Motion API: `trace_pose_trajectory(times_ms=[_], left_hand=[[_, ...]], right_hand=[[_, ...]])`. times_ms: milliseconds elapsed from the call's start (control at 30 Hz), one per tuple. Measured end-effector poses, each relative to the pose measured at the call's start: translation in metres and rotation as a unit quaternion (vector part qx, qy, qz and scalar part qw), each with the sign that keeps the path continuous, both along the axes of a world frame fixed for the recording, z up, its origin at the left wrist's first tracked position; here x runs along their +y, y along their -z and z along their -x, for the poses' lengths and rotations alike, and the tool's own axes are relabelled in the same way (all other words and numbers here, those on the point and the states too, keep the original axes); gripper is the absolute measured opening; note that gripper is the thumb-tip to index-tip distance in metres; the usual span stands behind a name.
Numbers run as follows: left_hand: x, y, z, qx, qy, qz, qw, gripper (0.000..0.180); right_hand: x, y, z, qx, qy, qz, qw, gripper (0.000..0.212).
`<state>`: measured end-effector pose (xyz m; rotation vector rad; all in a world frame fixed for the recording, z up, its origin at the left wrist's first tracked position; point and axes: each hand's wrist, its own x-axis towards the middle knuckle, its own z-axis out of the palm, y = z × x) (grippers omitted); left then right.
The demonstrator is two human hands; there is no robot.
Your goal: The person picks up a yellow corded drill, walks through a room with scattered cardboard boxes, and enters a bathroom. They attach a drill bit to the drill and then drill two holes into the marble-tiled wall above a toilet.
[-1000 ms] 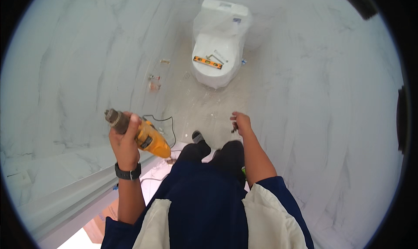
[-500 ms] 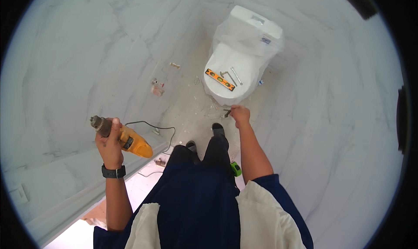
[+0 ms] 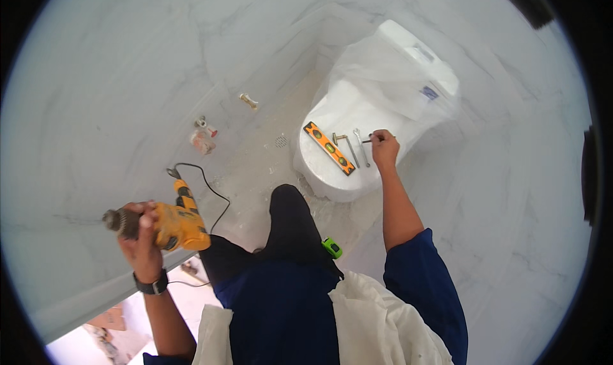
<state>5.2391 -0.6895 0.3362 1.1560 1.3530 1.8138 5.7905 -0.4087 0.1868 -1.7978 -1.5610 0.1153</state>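
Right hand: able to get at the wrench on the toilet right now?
Likely yes. The right hand is just right of the wrench; the orange level lies on the wrench's other side, out of the way. The small dark piece in its fingers may hinder a grip.

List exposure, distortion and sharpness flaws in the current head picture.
Head view: lower-left floor washed out; head view: fisheye blackness rounds off the corners; head view: spirit level fairly distinct, thin dark piece in right hand too small to identify.
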Motion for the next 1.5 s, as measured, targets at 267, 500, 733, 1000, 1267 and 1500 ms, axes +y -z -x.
trace_pose_trajectory(times_ms=[267,500,733,1000,1267,1500], left_hand=[[-0.076,0.085,0.141,0.104,-0.039,-0.107,0.988,0.034],[-0.19,0.122,0.298,0.128,-0.056,-0.063,0.988,0.032],[-0.305,0.206,0.391,0.1,0.035,-0.032,0.994,0.034],[-0.323,0.284,0.428,0.016,0.09,0.02,0.996,0.03],[-0.317,0.322,0.424,0.019,0.113,0.034,0.993,0.036],[-0.332,0.3,0.408,0.051,0.093,0.098,0.989,0.032]], right_hand=[[0.007,0.092,0.06,-0.103,0.015,0.02,0.994,0.027],[-0.14,0.093,0.297,-0.202,-0.031,0.098,0.974,0.035],[-0.251,0.095,0.384,-0.218,-0.109,0.208,0.947,0.028],[-0.267,0.087,0.402,-0.301,-0.09,0.223,0.923,0.029],[-0.268,0.091,0.387,-0.205,-0.047,0.18,0.961,0.027],[-0.245,0.114,0.353,-0.336,-0.075,0.169,0.924,0.024]])
